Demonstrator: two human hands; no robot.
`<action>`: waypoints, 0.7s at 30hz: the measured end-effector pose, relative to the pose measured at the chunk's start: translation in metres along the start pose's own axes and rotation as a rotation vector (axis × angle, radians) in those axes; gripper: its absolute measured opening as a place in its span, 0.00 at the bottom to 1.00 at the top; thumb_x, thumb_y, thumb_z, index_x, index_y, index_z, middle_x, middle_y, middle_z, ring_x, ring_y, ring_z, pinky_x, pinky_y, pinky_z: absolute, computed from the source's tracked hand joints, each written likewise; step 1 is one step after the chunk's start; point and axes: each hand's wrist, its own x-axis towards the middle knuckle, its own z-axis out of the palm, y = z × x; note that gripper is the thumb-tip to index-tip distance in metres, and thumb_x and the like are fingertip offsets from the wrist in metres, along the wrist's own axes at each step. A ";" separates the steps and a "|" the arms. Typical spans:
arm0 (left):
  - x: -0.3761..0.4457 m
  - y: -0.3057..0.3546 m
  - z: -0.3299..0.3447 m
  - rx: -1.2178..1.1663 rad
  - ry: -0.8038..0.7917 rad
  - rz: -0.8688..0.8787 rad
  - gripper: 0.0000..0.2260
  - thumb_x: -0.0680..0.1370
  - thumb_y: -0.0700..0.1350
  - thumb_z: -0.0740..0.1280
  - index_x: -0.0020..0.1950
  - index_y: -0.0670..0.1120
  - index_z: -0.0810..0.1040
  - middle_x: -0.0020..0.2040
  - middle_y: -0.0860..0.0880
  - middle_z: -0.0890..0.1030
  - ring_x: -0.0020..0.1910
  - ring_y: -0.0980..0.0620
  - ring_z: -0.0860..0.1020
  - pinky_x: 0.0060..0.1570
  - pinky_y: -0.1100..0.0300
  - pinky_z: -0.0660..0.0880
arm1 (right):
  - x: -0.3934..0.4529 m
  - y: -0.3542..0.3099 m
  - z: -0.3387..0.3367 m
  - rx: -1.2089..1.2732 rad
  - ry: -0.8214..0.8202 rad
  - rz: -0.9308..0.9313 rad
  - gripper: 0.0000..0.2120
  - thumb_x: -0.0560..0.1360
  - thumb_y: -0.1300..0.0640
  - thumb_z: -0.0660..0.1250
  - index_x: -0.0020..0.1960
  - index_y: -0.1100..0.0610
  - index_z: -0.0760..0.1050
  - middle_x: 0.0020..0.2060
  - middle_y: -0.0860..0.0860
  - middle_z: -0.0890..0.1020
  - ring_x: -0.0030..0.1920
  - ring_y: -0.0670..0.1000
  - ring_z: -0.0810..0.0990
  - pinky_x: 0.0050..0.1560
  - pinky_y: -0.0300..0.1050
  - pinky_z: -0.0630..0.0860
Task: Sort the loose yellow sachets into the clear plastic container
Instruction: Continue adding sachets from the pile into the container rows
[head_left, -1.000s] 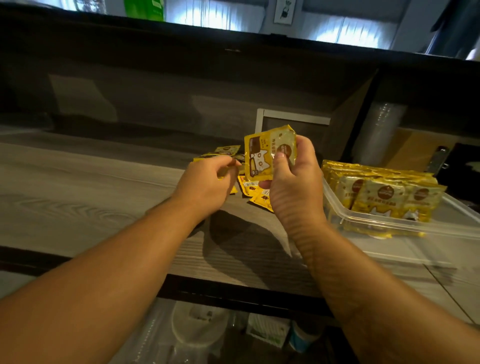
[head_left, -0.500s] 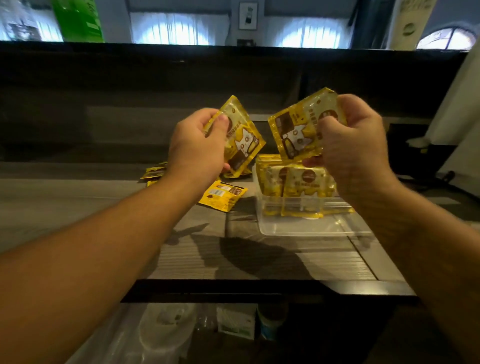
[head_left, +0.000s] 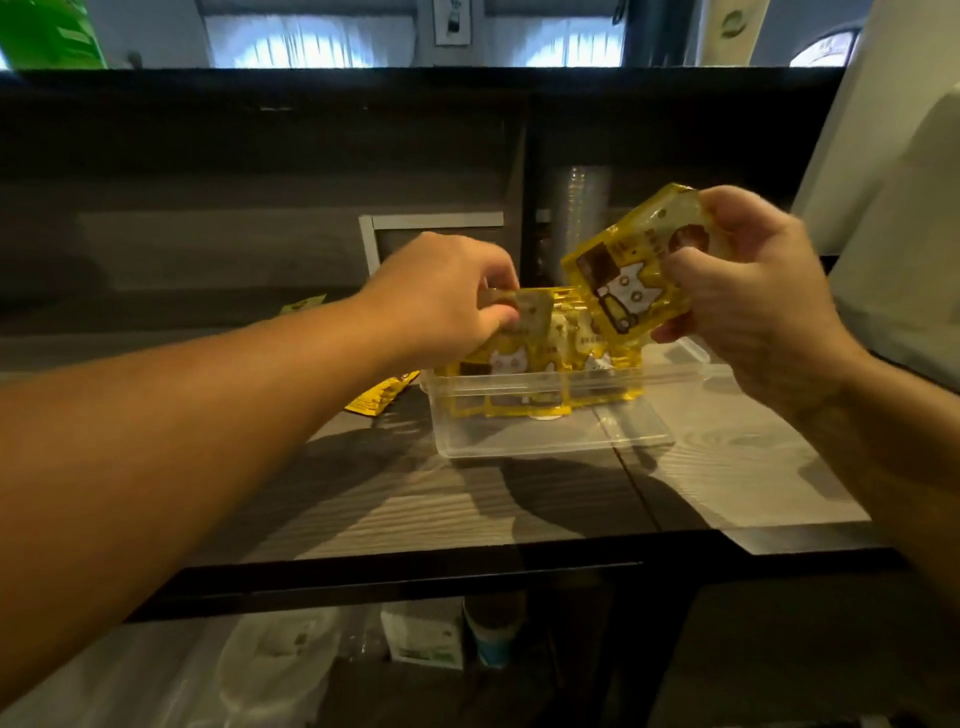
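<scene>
While both grips pinch sachets, the container sits mid-frame.
Left hand pinches a sachet over the row; right hand clasps a raised sachet.

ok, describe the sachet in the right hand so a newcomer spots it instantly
Find the clear plastic container on the grey wooden counter. Above its right end, the right hand grips a yellow cat-print sachet. Unlike the packed ones, it is raised and tilted.

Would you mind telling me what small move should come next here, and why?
Probably release: the left hand pinches a yellow sachet already low among the upright ones in the clear plastic container, so letting go seats it. The right hand holds another yellow cat-print sachet above.
</scene>
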 end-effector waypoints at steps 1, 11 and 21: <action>0.001 -0.002 0.001 0.086 -0.019 0.013 0.09 0.78 0.52 0.70 0.57 0.54 0.79 0.46 0.57 0.76 0.48 0.54 0.75 0.44 0.57 0.74 | 0.001 0.002 -0.001 -0.034 -0.023 0.000 0.12 0.78 0.62 0.65 0.57 0.49 0.74 0.50 0.47 0.79 0.47 0.52 0.83 0.31 0.41 0.80; 0.018 -0.012 0.009 0.297 -0.216 -0.006 0.38 0.71 0.56 0.75 0.76 0.59 0.60 0.70 0.49 0.69 0.68 0.44 0.68 0.62 0.44 0.73 | 0.020 0.006 0.001 -0.526 -0.313 -0.048 0.16 0.75 0.61 0.71 0.61 0.52 0.77 0.45 0.41 0.76 0.43 0.44 0.77 0.36 0.34 0.73; 0.031 -0.016 0.020 0.285 -0.450 -0.060 0.54 0.68 0.60 0.78 0.81 0.57 0.45 0.74 0.46 0.67 0.70 0.42 0.69 0.64 0.47 0.73 | 0.046 0.015 0.031 -1.275 -0.546 -0.255 0.23 0.70 0.43 0.74 0.61 0.50 0.73 0.49 0.47 0.70 0.47 0.46 0.70 0.38 0.37 0.68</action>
